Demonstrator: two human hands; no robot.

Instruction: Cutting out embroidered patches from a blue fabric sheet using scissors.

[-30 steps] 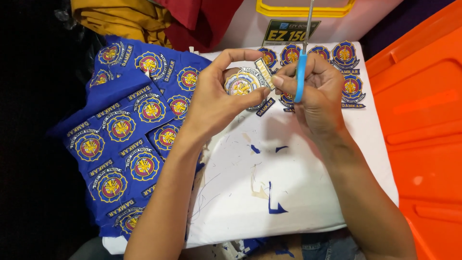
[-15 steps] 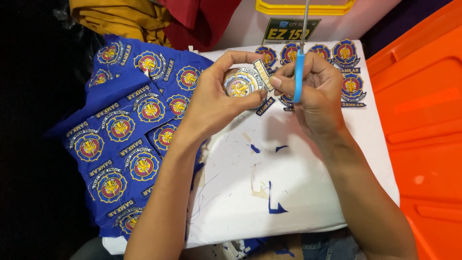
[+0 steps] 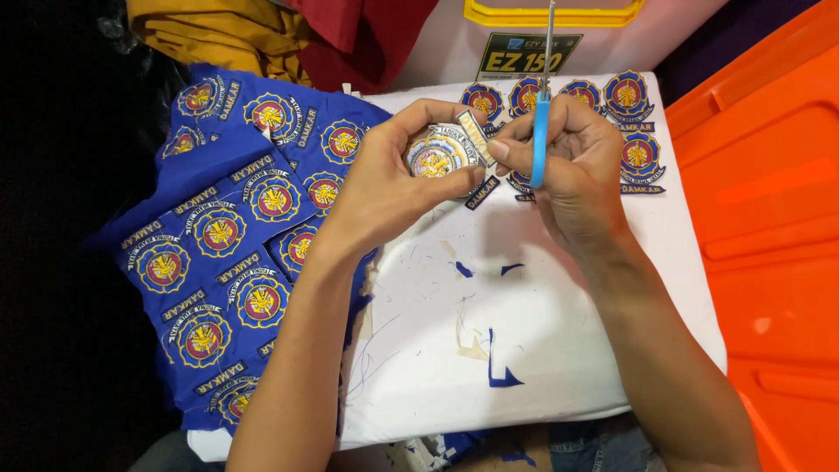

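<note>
Mid-frame, left hand (image 3: 384,188) pinched a patch (image 3: 437,156); right hand (image 3: 568,170) gripped scissors (image 3: 542,131), trimming its edge; next called for turning it.

A blue fabric sheet (image 3: 218,253) bearing rows of uncut round emblems lies on the left. Finished cut patches (image 3: 612,105) sit in a group at the far edge of the white work surface (image 3: 542,350). Blue fabric scraps (image 3: 500,371) lie on it. An orange plastic container (image 3: 769,227) stands to the right; yellow cloth (image 3: 218,35) and red cloth (image 3: 367,35) lie beyond.
</note>
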